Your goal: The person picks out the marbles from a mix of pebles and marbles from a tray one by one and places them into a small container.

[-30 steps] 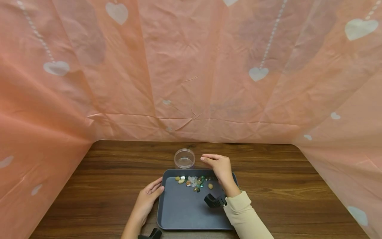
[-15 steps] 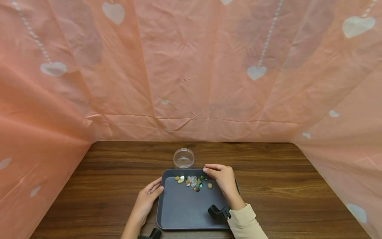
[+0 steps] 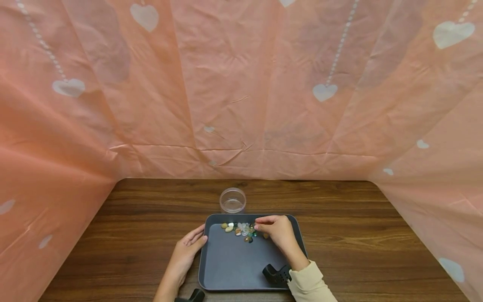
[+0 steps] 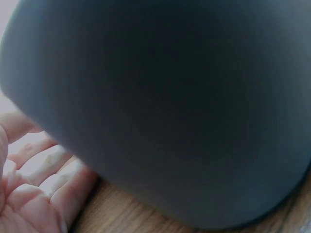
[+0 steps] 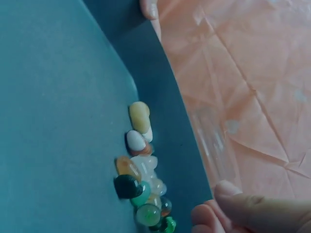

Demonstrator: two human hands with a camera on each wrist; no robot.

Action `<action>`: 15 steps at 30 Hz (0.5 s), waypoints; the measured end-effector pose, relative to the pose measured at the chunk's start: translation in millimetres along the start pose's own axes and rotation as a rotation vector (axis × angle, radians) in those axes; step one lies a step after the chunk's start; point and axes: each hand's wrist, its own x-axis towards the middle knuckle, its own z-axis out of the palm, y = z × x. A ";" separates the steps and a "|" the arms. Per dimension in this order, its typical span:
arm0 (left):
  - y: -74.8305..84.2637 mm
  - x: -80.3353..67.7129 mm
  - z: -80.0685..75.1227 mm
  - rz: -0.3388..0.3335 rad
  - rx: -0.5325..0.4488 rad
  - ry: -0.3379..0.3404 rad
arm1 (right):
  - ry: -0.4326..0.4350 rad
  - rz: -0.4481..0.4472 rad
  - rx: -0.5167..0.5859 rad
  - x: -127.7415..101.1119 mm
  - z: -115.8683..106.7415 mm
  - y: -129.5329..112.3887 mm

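stones point(image 3: 245, 229) lie in the tray point(image 3: 234, 268) left fingers point(image 3: 195, 233) grip; right fingers point(image 3: 267, 219), narrowly parted, perhaps touch some.

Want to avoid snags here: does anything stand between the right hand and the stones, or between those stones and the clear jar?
Nothing visible separates the right hand from the stones; it is at their right edge. Between the stones and the clear jar stands the gray tray's far wall.

The tray point(image 3: 234, 268) is grey, the stones point(image 3: 244, 229) green, white and amber, the cloth point(image 3: 230, 84) heart-patterned pink.
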 end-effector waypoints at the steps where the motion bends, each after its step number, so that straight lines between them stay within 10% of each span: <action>1: 0.0 -0.2 0.0 -0.002 -0.003 0.000 | -0.007 0.000 -0.020 0.2 0.0 0.8; 15: 0.2 0.1 -1.0 0.016 0.025 0.010 | -0.034 -0.110 -0.269 0.5 2.1 6.8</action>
